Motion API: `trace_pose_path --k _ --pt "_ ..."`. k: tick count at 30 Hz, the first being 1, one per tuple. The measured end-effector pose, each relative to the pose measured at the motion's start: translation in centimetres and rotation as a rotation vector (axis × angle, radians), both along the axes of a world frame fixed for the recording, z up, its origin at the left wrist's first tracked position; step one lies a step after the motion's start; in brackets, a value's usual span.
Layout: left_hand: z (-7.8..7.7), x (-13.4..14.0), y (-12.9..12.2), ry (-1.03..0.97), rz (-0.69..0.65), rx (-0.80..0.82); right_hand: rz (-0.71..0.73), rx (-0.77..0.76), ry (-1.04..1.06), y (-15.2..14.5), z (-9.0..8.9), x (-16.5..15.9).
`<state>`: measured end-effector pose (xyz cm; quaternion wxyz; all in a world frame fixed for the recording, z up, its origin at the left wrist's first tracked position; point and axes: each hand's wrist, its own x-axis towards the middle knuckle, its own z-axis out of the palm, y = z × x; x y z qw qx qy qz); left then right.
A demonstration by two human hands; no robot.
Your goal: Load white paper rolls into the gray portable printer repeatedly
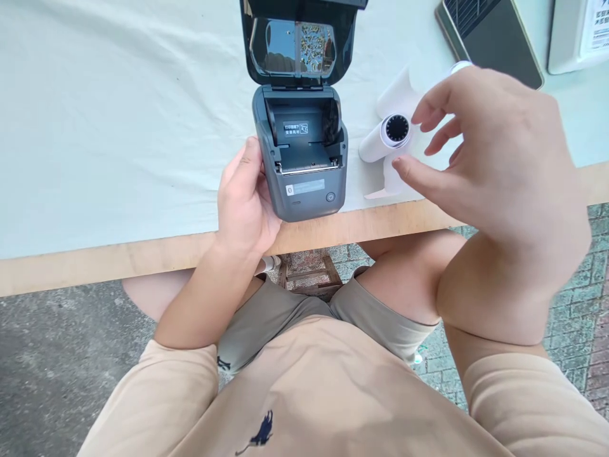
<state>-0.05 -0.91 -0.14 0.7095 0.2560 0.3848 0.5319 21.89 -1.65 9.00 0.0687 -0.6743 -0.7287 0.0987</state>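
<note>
My left hand (247, 197) grips the left side of a dark grey portable label printer (309, 197) at the table's front edge. The printer's lid (302, 47) stands raised, and its paper bay shows no roll inside. To the printer's right lies a white paper roll (375, 143) with a black toothed core end facing right; part of its paper is unrolled around it. My right hand (490, 146) hovers just right of that roll, thumb and fingers apart with nothing between them. Whether any fingertip touches the paper cannot be made out.
A pale cloth (118, 127) covers the table, with a bare wooden strip (95, 257) along its front edge. A dark flat device with a glossy surface (499, 44) lies at the back right. Beside it stands a light box with a printed label (566, 38). Another white round thing is partly hidden behind my right hand.
</note>
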Motion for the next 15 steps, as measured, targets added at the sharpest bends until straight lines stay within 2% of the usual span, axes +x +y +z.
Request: trace_pose_path --k 7,11,15 --pt "0.0 -0.1 0.0 -0.066 0.000 0.001 -0.057 -0.100 -0.104 0.7 -1.1 -0.9" --pt "0.2 0.0 0.1 -0.030 -0.001 -0.018 -0.016 -0.084 -0.157 1.4 -2.1 -0.6" --pt "0.2 0.1 0.2 0.034 -0.010 -0.039 0.064 -0.027 -0.061 1.8 -2.8 -0.1"
